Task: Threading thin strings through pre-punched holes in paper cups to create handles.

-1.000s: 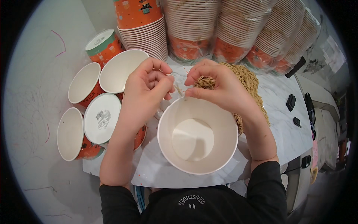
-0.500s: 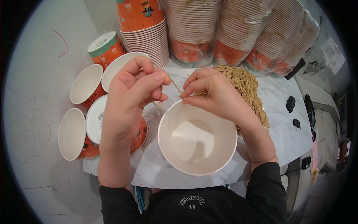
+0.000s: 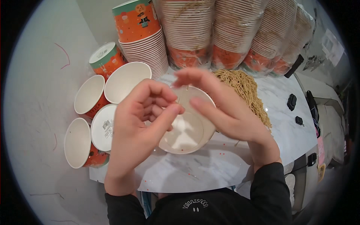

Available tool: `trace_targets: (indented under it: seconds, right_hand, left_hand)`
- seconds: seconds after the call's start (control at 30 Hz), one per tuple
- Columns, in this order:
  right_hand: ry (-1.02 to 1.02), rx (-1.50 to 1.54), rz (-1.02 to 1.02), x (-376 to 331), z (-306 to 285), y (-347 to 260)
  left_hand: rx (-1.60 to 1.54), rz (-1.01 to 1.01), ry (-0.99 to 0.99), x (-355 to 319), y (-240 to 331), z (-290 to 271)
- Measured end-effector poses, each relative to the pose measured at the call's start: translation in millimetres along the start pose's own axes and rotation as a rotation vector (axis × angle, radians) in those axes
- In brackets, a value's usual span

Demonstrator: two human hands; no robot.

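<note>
My left hand (image 3: 144, 123) is closed, thumb and forefinger pinched together above a white-lined paper bucket (image 3: 205, 135). From the pinch runs a thin tan cord (image 3: 187, 88), seen in part near the bucket's far rim; most of it is hidden by my fingers. Blurred by motion, my right hand (image 3: 228, 107) is over the bucket's right side, thumb and fingers apart, apparently with nothing in them. Beyond its wrist lies a thick bundle of tan cord (image 3: 245, 92).
Several orange paper buckets (image 3: 77, 142) lie tipped or upturned at the left, by the wall. Tall stacks of buckets (image 3: 191, 28), some in clear plastic, line the back. Small black objects (image 3: 291, 102) rest on the marble-patterned table (image 3: 187, 174) at the right.
My right hand has let go of the cord and spread its fingers. The bucket is now farther from the table's front edge, and my left hand has shifted right and nearer to me.
</note>
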State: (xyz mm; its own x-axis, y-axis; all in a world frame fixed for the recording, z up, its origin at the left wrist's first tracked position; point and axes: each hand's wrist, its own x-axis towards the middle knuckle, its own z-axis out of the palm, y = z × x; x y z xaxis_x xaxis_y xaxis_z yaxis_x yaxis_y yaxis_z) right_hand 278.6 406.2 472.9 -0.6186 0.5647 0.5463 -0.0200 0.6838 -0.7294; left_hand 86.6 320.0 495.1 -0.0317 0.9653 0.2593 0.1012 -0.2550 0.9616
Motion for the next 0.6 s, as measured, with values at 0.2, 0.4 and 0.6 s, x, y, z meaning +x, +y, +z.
trace_targets:
  seconds: [0.2, 0.4, 0.6]
  right_hand:
    - [-0.163, -0.064, 0.032, -0.4, -10.4, -3.5]
    - [0.284, -0.138, 0.153, 8.8, -38.4, 26.0]
    - [0.303, -0.787, 0.010, 6.0, -33.4, 44.3]
  left_hand:
    - [-0.011, -0.040, -0.053, 7.6, -6.5, -8.1]
    - [0.159, -0.196, -0.160, 5.9, 2.4, -37.6]
    - [0.281, -0.170, -0.040, 0.9, 9.2, -50.0]
